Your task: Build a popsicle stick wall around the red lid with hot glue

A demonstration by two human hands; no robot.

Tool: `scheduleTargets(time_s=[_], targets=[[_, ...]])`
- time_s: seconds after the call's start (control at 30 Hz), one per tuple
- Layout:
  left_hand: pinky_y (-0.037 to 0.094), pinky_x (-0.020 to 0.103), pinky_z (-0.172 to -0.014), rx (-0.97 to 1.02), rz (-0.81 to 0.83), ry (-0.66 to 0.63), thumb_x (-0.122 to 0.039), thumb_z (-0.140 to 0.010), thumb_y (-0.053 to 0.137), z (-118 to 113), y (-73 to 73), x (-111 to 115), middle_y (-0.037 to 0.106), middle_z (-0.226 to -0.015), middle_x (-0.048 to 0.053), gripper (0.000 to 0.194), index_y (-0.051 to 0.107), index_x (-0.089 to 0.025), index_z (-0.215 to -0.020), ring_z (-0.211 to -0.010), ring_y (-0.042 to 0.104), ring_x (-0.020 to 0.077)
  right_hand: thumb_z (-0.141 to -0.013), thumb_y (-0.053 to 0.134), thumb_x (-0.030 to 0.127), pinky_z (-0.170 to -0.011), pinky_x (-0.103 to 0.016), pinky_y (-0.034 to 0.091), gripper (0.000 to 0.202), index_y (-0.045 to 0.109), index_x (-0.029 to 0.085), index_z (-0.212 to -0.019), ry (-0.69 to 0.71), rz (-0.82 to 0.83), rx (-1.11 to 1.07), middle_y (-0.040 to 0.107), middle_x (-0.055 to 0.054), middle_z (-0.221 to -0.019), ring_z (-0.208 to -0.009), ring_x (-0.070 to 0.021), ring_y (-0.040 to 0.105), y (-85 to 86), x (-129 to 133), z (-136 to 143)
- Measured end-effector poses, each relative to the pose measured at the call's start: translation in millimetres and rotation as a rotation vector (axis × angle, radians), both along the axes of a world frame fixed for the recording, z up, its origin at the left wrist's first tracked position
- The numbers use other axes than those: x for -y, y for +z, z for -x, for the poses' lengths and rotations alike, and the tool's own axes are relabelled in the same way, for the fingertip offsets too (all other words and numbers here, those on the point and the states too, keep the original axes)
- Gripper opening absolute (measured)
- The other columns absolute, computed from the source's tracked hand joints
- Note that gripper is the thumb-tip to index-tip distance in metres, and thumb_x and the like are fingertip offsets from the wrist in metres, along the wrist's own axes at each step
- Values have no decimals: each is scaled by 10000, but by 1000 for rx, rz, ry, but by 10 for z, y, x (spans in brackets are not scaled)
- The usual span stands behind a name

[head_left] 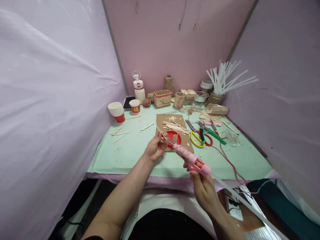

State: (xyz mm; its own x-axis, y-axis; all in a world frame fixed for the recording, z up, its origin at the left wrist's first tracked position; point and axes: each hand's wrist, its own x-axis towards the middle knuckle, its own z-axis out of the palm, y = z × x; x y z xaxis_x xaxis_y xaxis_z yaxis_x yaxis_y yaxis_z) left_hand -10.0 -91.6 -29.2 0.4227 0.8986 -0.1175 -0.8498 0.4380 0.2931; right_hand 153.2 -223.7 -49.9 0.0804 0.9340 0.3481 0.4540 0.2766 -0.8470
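Observation:
My left hand (155, 146) pinches a thin wooden stick (161, 131), which slants up and to the left above the table. In my right hand (200, 183) is a pink hot glue gun (190, 156), with a long white glue stick (240, 196) trailing from its back end. The gun's metal nozzle points left and is close to the lower end of the wooden stick; whether they touch I cannot tell. Just beyond both hands lies a red round dish (178, 139) on a brown cardboard sheet (160, 119). Several loose wooden strips (175, 126) lie on that sheet.
Yellow-handled scissors (197, 140) and green-handled pliers (217, 136) lie right of the cardboard. Paper cups (118, 115) and a white bottle (139, 91) stand at the left. Along the back are a wooden basket (163, 99), a glass bowl (200, 99) and upright glue sticks (221, 80).

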Motion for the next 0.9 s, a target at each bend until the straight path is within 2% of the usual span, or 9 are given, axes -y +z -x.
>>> scheduleTargets(time_s=[0.17, 0.33, 0.53, 0.73, 0.9], targets=[[459, 39, -499, 7, 3, -5, -92, -969, 369, -1, 7, 5, 474, -698, -12, 256, 534, -116, -775, -534, 499, -1, -955, 375, 402, -666, -310, 481, 307, 606, 200, -955, 3, 1, 10, 621, -64, -884, -728, -193, 568, -23, -11, -2], [455, 42, -498, -6, 12, 2, -90, -960, 396, 0, 3, 4, 479, -696, -12, 241, 537, -114, -766, -529, 504, -1, -958, 373, 403, -669, -313, 481, 318, 614, 197, -974, 2, 0, 6, 633, -77, -945, -737, -192, 567, -36, -5, -6], [465, 42, -511, -5, 6, -4, -92, -956, 403, -3, -8, 2, 482, -705, -10, 240, 538, -119, -760, -532, 510, -1, -951, 387, 408, -686, -318, 489, 300, 606, 204, -935, 2, 0, -6, 626, -58, -872, -743, -199, 577, 2, -12, 12], [464, 48, -495, -41, 29, 12, -91, -940, 449, -3, -2, 3, 486, -705, -16, 193, 534, -123, -770, -527, 500, -1, -954, 383, 409, -682, -320, 485, 323, 623, 196, -981, 3, 5, -8, 638, -75, -931, -744, -196, 572, -23, -13, -1], [466, 45, -501, -16, 6, -1, -88, -958, 397, -4, -13, 1, 486, -699, -13, 232, 533, -119, -774, -532, 503, -1, -955, 382, 416, -668, -311, 478, 332, 628, 193, -974, -6, 9, -5, 637, -78, -951, -733, -191, 567, -42, -13, -4]])
